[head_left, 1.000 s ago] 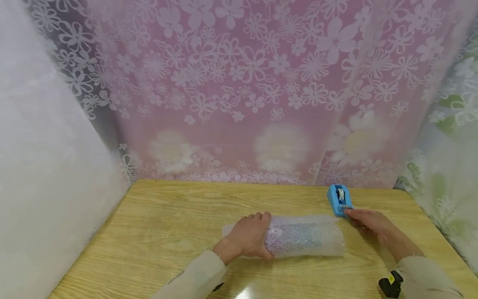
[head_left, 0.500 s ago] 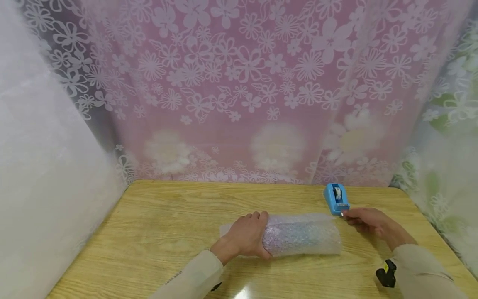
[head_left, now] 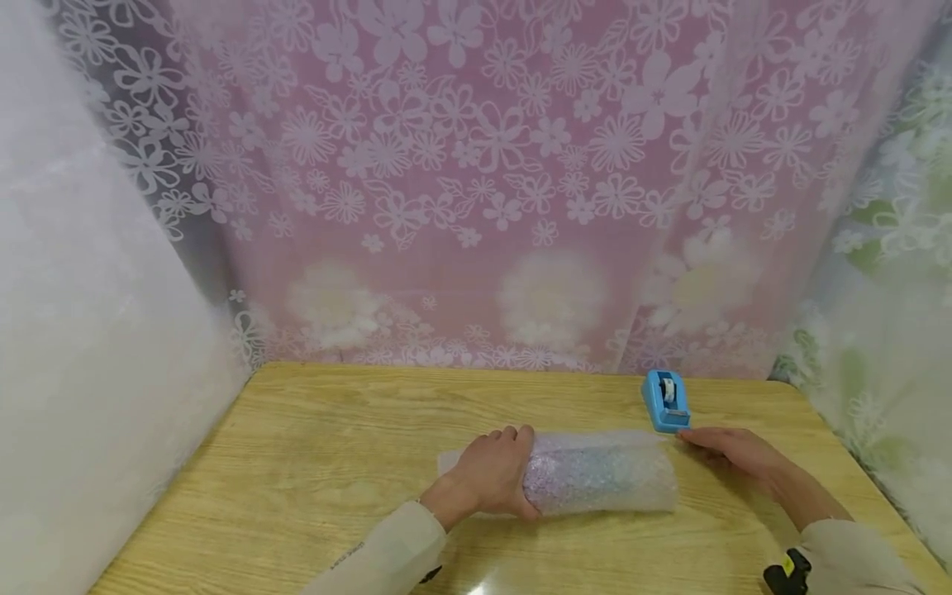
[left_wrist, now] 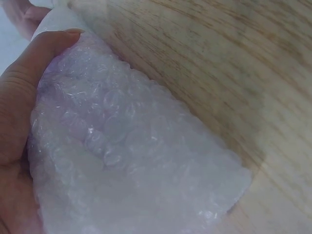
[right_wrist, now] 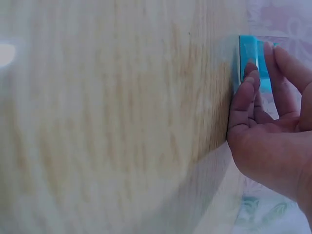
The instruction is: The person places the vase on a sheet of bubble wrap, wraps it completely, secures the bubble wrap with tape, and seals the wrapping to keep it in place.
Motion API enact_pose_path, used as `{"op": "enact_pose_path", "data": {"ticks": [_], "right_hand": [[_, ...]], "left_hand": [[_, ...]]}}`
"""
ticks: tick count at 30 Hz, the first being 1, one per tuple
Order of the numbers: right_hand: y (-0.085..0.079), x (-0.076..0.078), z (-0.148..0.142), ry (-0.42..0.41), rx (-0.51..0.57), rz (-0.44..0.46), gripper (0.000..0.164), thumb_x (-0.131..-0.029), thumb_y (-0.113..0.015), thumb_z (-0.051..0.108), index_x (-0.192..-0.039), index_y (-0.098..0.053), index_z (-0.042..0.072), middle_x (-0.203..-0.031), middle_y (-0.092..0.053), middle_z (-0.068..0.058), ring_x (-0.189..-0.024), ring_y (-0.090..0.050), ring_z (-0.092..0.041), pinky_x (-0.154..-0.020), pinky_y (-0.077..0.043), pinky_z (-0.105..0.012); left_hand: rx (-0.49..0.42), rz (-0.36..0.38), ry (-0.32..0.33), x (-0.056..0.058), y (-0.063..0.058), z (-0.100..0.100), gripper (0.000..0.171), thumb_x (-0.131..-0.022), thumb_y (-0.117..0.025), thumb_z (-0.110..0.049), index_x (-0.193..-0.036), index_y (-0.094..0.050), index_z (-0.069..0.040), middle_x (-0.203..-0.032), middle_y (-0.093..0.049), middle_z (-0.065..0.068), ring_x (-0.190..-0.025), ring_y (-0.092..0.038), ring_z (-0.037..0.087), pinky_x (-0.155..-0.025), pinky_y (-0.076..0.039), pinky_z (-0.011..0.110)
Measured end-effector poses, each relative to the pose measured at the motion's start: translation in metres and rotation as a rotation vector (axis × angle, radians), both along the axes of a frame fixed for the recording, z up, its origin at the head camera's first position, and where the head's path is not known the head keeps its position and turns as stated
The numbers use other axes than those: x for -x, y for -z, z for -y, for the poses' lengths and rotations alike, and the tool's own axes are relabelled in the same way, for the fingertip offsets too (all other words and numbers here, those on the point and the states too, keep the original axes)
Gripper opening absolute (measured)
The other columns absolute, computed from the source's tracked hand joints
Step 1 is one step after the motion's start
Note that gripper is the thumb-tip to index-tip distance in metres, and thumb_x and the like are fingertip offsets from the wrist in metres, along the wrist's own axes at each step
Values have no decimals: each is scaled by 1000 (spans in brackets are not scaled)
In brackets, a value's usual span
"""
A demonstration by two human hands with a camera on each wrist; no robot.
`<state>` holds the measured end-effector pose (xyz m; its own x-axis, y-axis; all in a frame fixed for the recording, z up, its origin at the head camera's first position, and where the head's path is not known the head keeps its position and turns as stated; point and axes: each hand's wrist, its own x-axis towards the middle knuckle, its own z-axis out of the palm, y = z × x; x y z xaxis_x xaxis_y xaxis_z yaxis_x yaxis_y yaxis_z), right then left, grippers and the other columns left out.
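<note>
A roll of bubble wrap (head_left: 602, 475) with purple and bluish tints showing through lies lengthwise on the wooden table. Its left part is gripped from above by my left hand (head_left: 491, 475), the thumb on the near side and the fingers over the far side. The left wrist view has the thumb (left_wrist: 41, 56) pressing on the bubbled wrap (left_wrist: 122, 131). Behind the roll's right end stands a blue tape dispenser (head_left: 665, 402) with a white tape roll. My right hand (head_left: 744, 459) is at its front edge. In the right wrist view, thumb and index fingertips (right_wrist: 269, 48) pinch together by the dispenser (right_wrist: 247, 48); the tape end is barely visible.
The light wooden table (head_left: 335, 446) spreads to both sides of the roll. A pink floral curtain (head_left: 476, 273) hangs along its back edge, with a white sheet (head_left: 111, 330) at left and a green-and-white floral sheet (head_left: 878, 364) at right.
My right hand stays at the dispenser's front, its fingers now flatter in the head view; a small white bit at the fingertips no longer shows. My left hand and the bubble wrap keep their place.
</note>
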<state>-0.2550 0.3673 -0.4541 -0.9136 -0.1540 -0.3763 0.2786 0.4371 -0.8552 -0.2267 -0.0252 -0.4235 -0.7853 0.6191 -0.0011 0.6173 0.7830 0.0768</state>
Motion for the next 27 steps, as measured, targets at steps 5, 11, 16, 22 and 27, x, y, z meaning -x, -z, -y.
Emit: {"op": "enact_pose_path", "data": {"ticks": [5, 11, 16, 22, 27], "right_hand": [[1, -8, -3, -12, 210, 7, 42, -100, -50, 33, -132, -57, 6, -114, -57, 11, -99, -55, -9, -83, -48, -31], [-15, -23, 4, -40, 330, -17, 34, -102, -46, 29, -127, -59, 9, -103, -46, 3, -78, -44, -9, -70, -42, -31], [-36, -37, 18, -235, 530, -16, 32, -106, -35, 19, -123, -61, 13, -76, -29, -1, -63, -21, -18, -67, -23, -38], [-59, -49, 50, -420, 703, 19, 41, -106, -25, 11, -125, -62, 10, -67, -19, -2, -57, -15, -17, -63, -21, -34], [-66, -55, 83, -467, 705, 22, 39, -106, -28, 10, -126, -61, 6, -61, -26, 3, -51, -9, -20, -55, -18, -32]], "left_hand": [[3, -4, 1, 0, 1, 0, 78, -60, -80, -63, -108, -47, -11, -87, -53, 1, -72, -52, 14, -65, -47, 29], [1, 0, 1, 1, 1, 0, 78, -60, -80, -63, -107, -46, -11, -87, -53, 1, -72, -52, 14, -64, -47, 29], [0, -4, 7, 2, 2, 0, 76, -60, -80, -62, -106, -46, -11, -85, -51, 1, -69, -50, 14, -62, -46, 29], [6, -19, 4, 1, 2, 0, 77, -59, -80, -63, -105, -47, -11, -84, -52, 1, -68, -51, 14, -61, -46, 29], [11, 4, -3, 1, 2, -1, 77, -60, -79, -63, -107, -47, -11, -86, -52, 0, -70, -51, 14, -63, -47, 30]]}}
